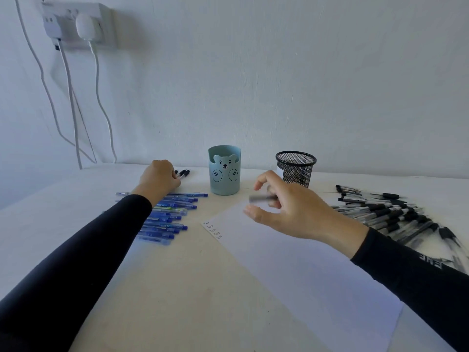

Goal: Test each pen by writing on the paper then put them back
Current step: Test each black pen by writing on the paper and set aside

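Two hands work above the table, both in long black sleeves; the right hand [286, 207] hovers over the far end of the paper, fingers half curled and thumb spread below, holding a slim grey-and-black pen [261, 198] crosswise at its fingertips; the pen is blurred, so its cap and tip cannot be made out. The left hand [160, 177] rests as a curled fist at the back of the table, gripping a few clear pens with black caps [183, 173] whose ends stick out toward the cup.

Under the right hand lies a smooth white sheet of paper [304, 262], set at a slant; short handwritten lines [213, 229] run down its left edge. Beside the left forearm a row of translucent blue pens [167, 217] lies side by side; to the right of the paper a loose heap of clear black-capped pens [388, 214] fans out. Between the hands stands a matte pale-blue plastic cup with a bear face [224, 171]; just right of it a black wire-mesh cup [295, 168], round and see-through. The pale beige table [177, 288] meets a white wall bearing a white socket block [76, 24] with hanging cables.
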A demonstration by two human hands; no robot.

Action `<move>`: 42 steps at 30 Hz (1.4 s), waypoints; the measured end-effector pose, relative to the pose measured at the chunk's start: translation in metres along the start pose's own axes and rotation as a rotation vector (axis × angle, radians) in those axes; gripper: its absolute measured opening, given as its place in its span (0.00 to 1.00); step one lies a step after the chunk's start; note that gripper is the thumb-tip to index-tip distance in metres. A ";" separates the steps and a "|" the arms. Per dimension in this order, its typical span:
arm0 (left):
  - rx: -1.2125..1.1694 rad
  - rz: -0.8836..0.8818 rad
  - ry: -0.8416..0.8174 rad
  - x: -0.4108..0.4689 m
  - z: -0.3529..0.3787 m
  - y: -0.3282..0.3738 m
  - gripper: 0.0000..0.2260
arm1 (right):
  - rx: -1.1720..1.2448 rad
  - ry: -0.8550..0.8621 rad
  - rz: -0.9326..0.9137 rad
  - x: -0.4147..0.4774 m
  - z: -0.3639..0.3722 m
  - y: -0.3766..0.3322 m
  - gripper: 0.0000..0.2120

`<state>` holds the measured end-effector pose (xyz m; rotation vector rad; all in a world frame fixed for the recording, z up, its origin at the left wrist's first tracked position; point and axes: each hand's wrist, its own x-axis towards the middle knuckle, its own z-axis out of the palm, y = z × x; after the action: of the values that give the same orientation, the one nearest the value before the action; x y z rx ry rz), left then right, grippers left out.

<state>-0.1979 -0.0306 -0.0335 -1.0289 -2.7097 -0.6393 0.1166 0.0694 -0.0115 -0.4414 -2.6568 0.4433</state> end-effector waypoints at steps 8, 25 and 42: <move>-0.010 0.063 -0.049 -0.003 -0.001 -0.011 0.10 | 0.390 0.120 -0.014 0.007 -0.001 0.006 0.21; 0.082 0.204 -0.047 -0.028 -0.017 -0.001 0.12 | 0.754 -0.082 0.179 0.011 0.015 0.000 0.06; 0.046 0.434 -0.259 -0.093 -0.009 0.011 0.38 | 0.653 0.024 0.240 0.033 0.068 -0.031 0.21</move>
<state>-0.1213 -0.0825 -0.0504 -1.7209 -2.5481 -0.3850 0.0507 0.0377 -0.0482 -0.5407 -2.2593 1.3074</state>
